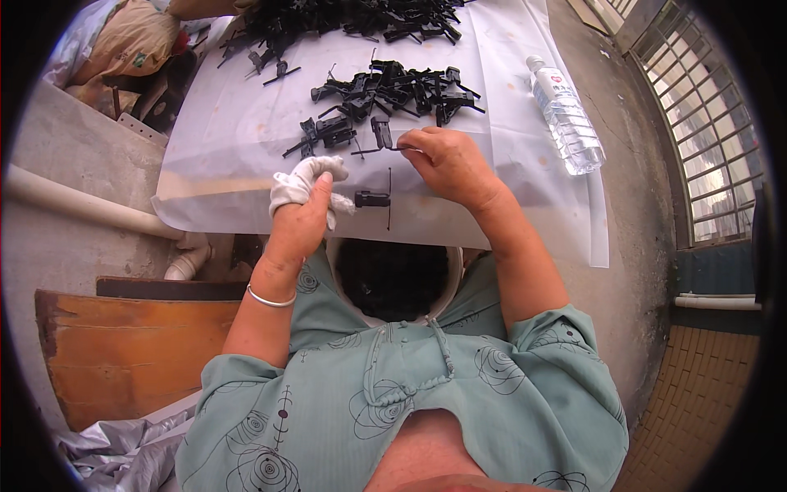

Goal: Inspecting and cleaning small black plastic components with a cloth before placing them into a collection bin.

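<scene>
Pinching a skinny black stick with my right hand, thumb and fingertips pressed together on its end, the other fingers curled in. Right off those fingertips, a bit to the left, sits a black plastic clip, with the stick by its near end. It's pretty small from up here, so I honestly can't say if the two are joined or just touching.

My left hand is over to the left and closer to me, fingers bent under a white cloth, bare thumb lying against it. Can't tell how tightly those fingers are curled or if anything's tucked in there. Just to the right of it, on the white plastic sheet, lies another clip with a thin rod across its end.

Handling-wise, I'd guess these clips are light, hard and slightly slick, more likely to skid than squash. The skinny part looks like the weak spot, probably bendy or snappable, so I'd grab the chunky body by its sides and go easy on the rest.

Beyond my left hand there's a small bunch of clips, and beyond my right a bigger pile. Water bottle is off past my right hand, and a pale bucket of dark stuff sits below both hands.
</scene>
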`<action>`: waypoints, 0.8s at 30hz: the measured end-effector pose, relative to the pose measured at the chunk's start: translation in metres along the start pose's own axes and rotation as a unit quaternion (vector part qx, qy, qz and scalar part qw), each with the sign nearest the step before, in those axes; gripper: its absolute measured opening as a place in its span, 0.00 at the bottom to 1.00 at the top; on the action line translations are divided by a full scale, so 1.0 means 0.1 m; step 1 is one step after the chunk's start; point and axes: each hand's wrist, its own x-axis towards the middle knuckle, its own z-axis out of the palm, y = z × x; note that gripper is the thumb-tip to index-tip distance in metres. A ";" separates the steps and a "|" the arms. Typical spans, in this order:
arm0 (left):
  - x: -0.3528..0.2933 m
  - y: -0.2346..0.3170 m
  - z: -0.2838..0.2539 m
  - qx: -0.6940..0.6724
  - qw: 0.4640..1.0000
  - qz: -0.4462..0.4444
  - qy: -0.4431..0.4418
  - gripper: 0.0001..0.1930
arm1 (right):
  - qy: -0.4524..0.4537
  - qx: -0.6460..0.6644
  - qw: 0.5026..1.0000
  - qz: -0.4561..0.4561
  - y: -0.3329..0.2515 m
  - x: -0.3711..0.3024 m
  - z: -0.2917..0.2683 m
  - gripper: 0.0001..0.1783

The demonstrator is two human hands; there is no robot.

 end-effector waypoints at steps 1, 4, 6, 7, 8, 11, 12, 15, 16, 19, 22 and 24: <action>0.04 0.01 0.00 0.000 1.000 0.001 0.002 0.11 | -0.001 0.000 1.000 -0.002 -0.04 0.00 0.00 0.07; 0.14 0.00 0.09 -0.267 0.961 -0.072 -0.008 0.08 | 0.007 0.124 0.992 -0.011 -0.22 -0.02 0.04 0.06; 0.13 0.01 0.15 -0.276 0.958 -0.066 -0.037 0.09 | -0.011 0.106 0.991 -0.084 -0.31 -0.06 0.09 0.07; 0.12 0.02 0.16 -0.285 0.955 -0.059 -0.064 0.10 | -0.010 0.106 0.991 -0.082 -0.35 -0.08 0.04 0.07; 0.13 0.00 0.17 -0.294 0.952 -0.049 -0.066 0.12 | -0.028 0.113 0.993 -0.033 -0.41 -0.07 -0.07 0.07; 0.05 0.06 0.23 -0.259 0.964 -0.002 -0.059 0.11 | -0.032 0.134 0.991 0.001 -0.48 -0.13 -0.05 0.07; 0.03 0.07 0.24 -0.259 0.964 -0.003 -0.060 0.11 | -0.017 0.147 0.989 -0.014 -0.49 -0.16 -0.03 0.07; -0.02 0.09 0.27 -0.203 0.974 -0.032 -0.099 0.11 | -0.021 0.107 0.991 -0.075 -0.52 -0.22 0.01 0.04; -0.03 0.11 0.31 -0.169 0.982 -0.006 -0.079 0.11 | -0.030 0.101 0.992 -0.069 -0.54 -0.22 -0.01 0.04; -0.10 0.20 0.21 -0.045 0.992 -0.024 -0.113 0.13 | -0.086 0.102 0.987 -0.087 -0.51 -0.24 -0.04 0.05; -0.14 0.11 0.17 -0.032 0.994 0.034 -0.101 0.13 | -0.070 0.165 0.979 -0.094 -0.66 -0.21 -0.17 0.09; -0.19 0.17 0.22 -0.026 0.994 0.072 -0.084 0.12 | -0.033 0.188 0.975 -0.111 -0.75 -0.26 -0.08 0.10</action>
